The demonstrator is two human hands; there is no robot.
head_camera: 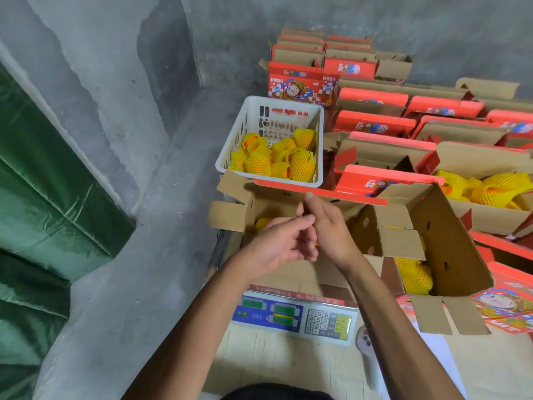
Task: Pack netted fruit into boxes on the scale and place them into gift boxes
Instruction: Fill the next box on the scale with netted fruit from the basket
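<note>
Both bare forearms reach forward over the scale. The left hand hangs above the open box with its fingers loosely curled, and nothing shows in it. The right hand is just beside it, touching its fingers, palm turned inward and fingers fairly straight; I see no fruit or flap in its grasp, so both look released.

The box stands on the scale with its flaps spread, and a bit of yellow netted fruit shows inside, left of the hands. Behind it a white basket holds a heap of the same netted fruit. To the right, a second box leans tilted with more netted fruit in its lower end. Farther right and back, rows of red gift boxes stand open, and one near the right edge is filled with netted fruit.

At far left hangs a green sheet against a rough grey concrete wall and floor. The scale stands on pale flat cardboard.
</note>
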